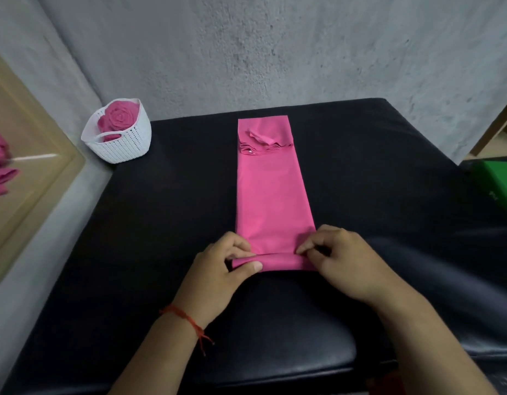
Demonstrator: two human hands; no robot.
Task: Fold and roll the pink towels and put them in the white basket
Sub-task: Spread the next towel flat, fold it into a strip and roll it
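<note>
A pink towel (270, 195) lies folded into a long narrow strip on the black padded surface (161, 223), running away from me. Its near end is turned over into a small first roll. My left hand (218, 277) pinches the left end of that roll, and my right hand (340, 260) pinches the right end. Under the strip's far end sits a stack of folded pink towels (263, 138). The white basket (121, 143) stands at the far left corner and holds rolled pink towels (119, 118).
A grey rough wall rises behind the black surface. A mirror in a beige frame (33, 172) leans at the left and reflects pink cloth. A green box (497, 181) sits at the right edge, with wooden shelving behind it.
</note>
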